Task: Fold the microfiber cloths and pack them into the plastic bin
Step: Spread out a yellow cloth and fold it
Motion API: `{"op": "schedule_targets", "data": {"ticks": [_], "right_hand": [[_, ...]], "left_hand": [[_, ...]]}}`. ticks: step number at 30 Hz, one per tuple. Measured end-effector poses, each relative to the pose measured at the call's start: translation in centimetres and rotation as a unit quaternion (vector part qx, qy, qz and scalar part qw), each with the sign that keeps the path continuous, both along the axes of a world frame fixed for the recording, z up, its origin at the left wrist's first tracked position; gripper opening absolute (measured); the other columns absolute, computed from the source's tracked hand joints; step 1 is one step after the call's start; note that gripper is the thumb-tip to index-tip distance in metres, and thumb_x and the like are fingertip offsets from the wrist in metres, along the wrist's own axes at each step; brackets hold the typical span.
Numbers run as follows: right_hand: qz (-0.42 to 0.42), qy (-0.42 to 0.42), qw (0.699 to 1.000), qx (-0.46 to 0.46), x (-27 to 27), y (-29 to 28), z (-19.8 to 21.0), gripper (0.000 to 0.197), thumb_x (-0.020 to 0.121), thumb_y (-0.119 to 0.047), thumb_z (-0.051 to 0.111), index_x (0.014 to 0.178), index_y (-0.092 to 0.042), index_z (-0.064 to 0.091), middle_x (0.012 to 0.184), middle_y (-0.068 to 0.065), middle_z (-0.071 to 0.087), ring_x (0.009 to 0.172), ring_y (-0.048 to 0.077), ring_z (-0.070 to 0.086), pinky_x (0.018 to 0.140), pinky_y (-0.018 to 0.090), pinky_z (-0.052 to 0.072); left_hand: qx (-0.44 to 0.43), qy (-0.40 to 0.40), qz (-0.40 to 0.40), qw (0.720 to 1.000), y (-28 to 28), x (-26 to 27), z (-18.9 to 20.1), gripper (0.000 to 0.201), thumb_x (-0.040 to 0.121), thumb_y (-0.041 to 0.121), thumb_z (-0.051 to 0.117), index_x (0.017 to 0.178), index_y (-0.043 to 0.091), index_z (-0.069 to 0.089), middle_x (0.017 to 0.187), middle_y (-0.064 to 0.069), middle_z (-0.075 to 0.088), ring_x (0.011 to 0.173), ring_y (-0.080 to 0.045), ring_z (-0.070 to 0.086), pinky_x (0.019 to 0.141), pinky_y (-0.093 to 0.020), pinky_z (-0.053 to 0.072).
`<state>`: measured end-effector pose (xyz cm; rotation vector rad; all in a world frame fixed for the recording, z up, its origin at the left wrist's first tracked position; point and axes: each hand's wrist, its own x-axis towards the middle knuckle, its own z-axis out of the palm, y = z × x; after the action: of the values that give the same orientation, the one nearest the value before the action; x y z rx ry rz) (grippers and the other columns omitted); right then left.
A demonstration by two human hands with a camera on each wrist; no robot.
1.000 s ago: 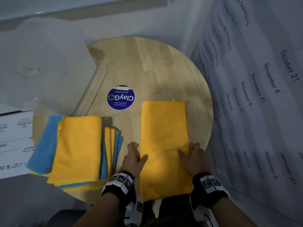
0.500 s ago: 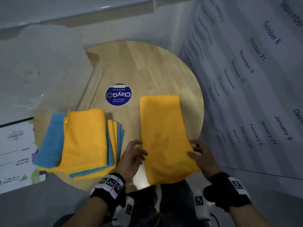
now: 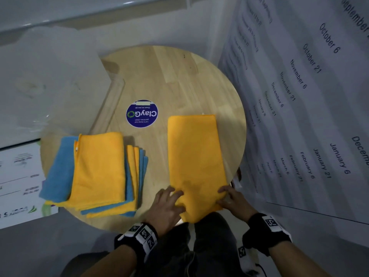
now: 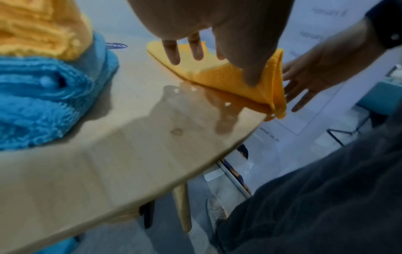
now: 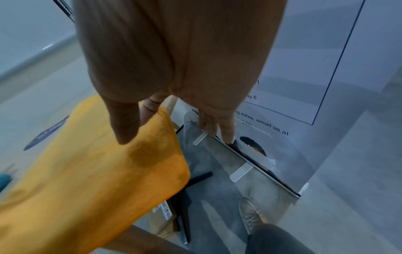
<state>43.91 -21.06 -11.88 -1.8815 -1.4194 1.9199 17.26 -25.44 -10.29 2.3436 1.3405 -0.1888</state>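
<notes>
Yellow cloth (image 3: 196, 156), folded lengthwise on the round table (image 3: 179, 76), now has both near corners pinched: left hand (image 3: 166, 206) and right hand (image 3: 233, 200) have closed on it, ready for the crosswise fold.

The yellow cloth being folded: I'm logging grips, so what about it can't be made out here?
- Yellow cloth: its near end hangs past the table edge.
- Left hand: fingertips under the cloth hidden, head view.
- Right hand: grip unclear; wrist view blocked by the palm.
</notes>
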Motion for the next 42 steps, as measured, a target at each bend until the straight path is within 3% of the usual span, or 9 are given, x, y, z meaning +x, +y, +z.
{"op": "schedule_targets", "data": {"ticks": [5,11,17,21,24,30,33,36,42], "right_hand": [[-0.069,0.1,0.986,-0.115,-0.8,0.4,0.3,0.038,0.087,-0.016,0.065,0.117,-0.022,0.043,0.124,0.005,0.046,0.11,0.026,0.051,0.078,0.03,0.053],[-0.157,0.167,0.953,-0.2,0.1,0.0,2.0,0.048,0.075,-0.007,0.076,0.117,-0.016,0.055,0.123,0.013,0.048,0.098,0.031,0.06,0.072,0.034,0.057],[0.15,0.063,0.984,-0.074,3.1,-0.3,3.1,0.087,0.065,-0.019,0.085,0.136,-0.038,0.037,0.121,-0.019,0.043,0.098,0.001,0.052,0.077,0.012,0.048],[0.254,-0.013,0.945,0.204,4.0,-1.2,1.1,0.06,0.08,-0.016,0.072,0.114,-0.053,0.04,0.108,-0.011,0.048,0.086,-0.001,0.048,0.071,0.016,0.041],[0.214,-0.042,0.921,0.322,4.0,-0.7,0.8,0.024,0.077,-0.024,0.07,0.091,-0.037,0.055,0.093,-0.008,0.05,0.081,0.004,0.049,0.069,0.015,0.04],[0.115,0.032,0.972,0.203,3.3,1.8,2.9,0.027,0.082,-0.063,0.05,0.099,-0.046,0.062,0.104,-0.029,0.066,0.094,-0.008,0.06,0.079,0.015,0.045],[0.12,0.028,0.978,0.169,2.8,2.7,3.1,0.014,0.09,-0.044,0.057,0.1,-0.038,0.062,0.1,-0.023,0.066,0.089,-0.018,0.057,0.077,0.012,0.042],[0.176,0.042,0.965,0.191,2.8,2.8,2.4,0.053,0.075,-0.07,0.055,0.108,-0.029,0.066,0.109,-0.034,0.061,0.103,-0.013,0.055,0.09,0.015,0.044],[0.272,0.051,0.941,0.197,2.3,2.3,1.6,0.075,0.074,-0.079,0.041,0.113,-0.02,0.066,0.121,-0.01,0.058,0.114,0.005,0.053,0.101,0.024,0.038]], "left_hand": [[0.072,-0.186,0.086,0.976,1.6,-1.0,0.4,0.025,0.087,0.026,0.05,0.11,0.024,0.06,0.118,-0.003,0.061,0.118,-0.018,0.046,0.102,-0.034,0.029],[-0.076,-0.25,0.236,0.936,3.1,-0.5,2.7,0.037,0.091,0.048,0.03,0.119,0.037,0.051,0.115,-0.004,0.062,0.112,-0.016,0.05,0.095,-0.024,0.038],[-0.171,-0.253,0.229,0.924,1.6,-1.7,1.5,0.021,0.085,0.052,0.036,0.102,0.057,0.046,0.096,-0.002,0.06,0.077,-0.021,0.061,0.072,-0.034,0.052],[-0.203,-0.266,0.274,0.902,1.4,-1.4,2.3,0.016,0.086,0.048,0.049,0.098,0.059,0.051,0.082,0.006,0.054,0.072,-0.006,0.054,0.07,-0.029,0.05],[-0.211,-0.272,0.281,0.896,2.2,-1.3,3.1,0.024,0.091,0.028,0.057,0.102,0.049,0.053,0.069,0.009,0.043,0.062,-0.005,0.048,0.061,-0.018,0.04],[-0.267,-0.305,0.316,0.858,4.1,-2.2,4.1,0.017,0.079,0.032,0.056,0.069,0.043,0.064,0.06,0.016,0.052,0.062,-0.002,0.047,0.061,-0.017,0.035],[-0.284,-0.296,0.295,0.863,4.6,-2.0,4.3,0.021,0.078,0.025,0.056,0.063,0.039,0.062,0.055,0.017,0.049,0.057,-0.001,0.044,0.059,-0.014,0.032],[-0.295,-0.278,0.284,0.869,4.4,-1.7,4.1,0.032,0.085,0.017,0.057,0.061,0.039,0.057,0.054,0.018,0.047,0.056,-0.001,0.044,0.058,-0.012,0.032],[-0.265,-0.237,0.246,0.902,3.7,-1.8,3.0,0.019,0.081,0.025,0.052,0.076,0.039,0.064,0.081,0.011,0.065,0.076,-0.007,0.058,0.07,-0.021,0.046]]}}
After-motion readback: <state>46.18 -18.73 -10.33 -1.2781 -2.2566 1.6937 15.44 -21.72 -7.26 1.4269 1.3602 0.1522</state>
